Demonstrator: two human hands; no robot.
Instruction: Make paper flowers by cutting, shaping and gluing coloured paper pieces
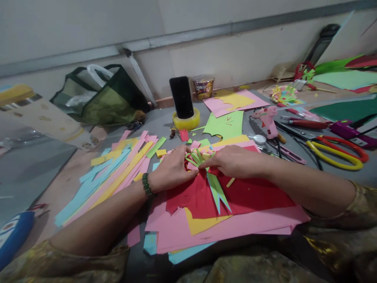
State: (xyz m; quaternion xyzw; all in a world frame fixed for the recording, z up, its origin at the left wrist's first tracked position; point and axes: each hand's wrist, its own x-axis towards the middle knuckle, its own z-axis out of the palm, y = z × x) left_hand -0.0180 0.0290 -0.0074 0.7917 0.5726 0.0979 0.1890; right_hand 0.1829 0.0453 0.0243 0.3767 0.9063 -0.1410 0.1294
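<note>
A green and light-blue paper piece (217, 190) with cut strips at its top and a forked lower end lies on red paper (250, 196), over a stack of pink, yellow and blue sheets (229, 232). My left hand (173, 168) curves around the left side of the cut strips, thumb against their base. From the right, my right hand (232, 161) presses its index finger on the same base, close to my left thumb. Whether either hand grips paper between its fingers is hard to tell. Small pink, yellow and red scraps lie behind the fingers.
Coloured strips (118, 173) lie left. Behind stand a phone (182, 98) on a yellow tape roll (187, 119), a snack cup (204, 87) and a green bag (103, 94). At right are a pink glue gun (267, 120), scissors (335, 153) and a paper flower (284, 95).
</note>
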